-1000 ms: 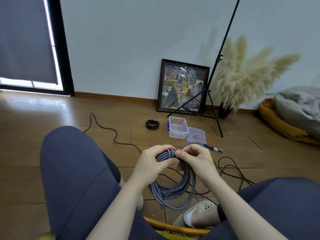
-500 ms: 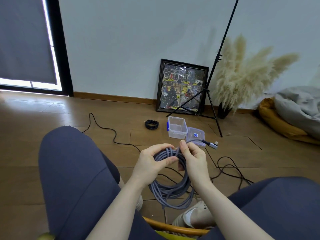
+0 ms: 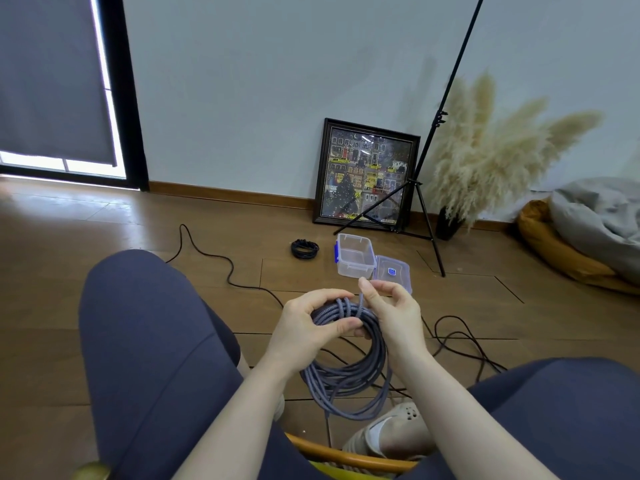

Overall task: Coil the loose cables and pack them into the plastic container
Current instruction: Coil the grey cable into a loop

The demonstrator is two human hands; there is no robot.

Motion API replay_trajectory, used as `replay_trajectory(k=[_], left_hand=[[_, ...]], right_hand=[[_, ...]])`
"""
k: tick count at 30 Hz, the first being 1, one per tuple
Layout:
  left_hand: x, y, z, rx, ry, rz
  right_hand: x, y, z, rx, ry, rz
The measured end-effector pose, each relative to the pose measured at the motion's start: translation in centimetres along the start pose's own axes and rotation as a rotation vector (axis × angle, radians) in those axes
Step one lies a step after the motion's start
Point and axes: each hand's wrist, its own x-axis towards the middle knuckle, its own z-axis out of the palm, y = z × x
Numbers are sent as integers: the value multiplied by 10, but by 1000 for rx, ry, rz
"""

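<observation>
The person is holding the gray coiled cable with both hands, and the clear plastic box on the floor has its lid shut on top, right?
Not quite. The head view shows the plastic box open, its lid lying on the floor beside it. The rest is right: the left hand and right hand both hold the gray coiled cable.

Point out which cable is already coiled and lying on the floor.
The small black coiled cable left of the clear plastic container; the other black cables sprawl loose.

Even daylight; overexposed glare at the window beside its blind; soft shadows; wide-angle bending at edges; slight softness.
</observation>
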Motion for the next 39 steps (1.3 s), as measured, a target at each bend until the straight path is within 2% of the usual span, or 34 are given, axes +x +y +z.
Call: replay_trajectory(k=[7,18,30,35,39], left_hand=[[1,1,-1,21,-2,15],[3,-1,-4,28,47,-15],[6,-2,-8,46,61,-15],[11,-2,-11,-72,121,-42],[12,0,-10,-88,97,-78]], right_hand=[[-8,4,2,-160,-93,-88],[-7,8,-20,-191,-427,-156],[-5,12,-19,-127,-371,-178],[-4,13,-29,-125,-502,-206],[-4,18,-32,-184,-571,-230]])
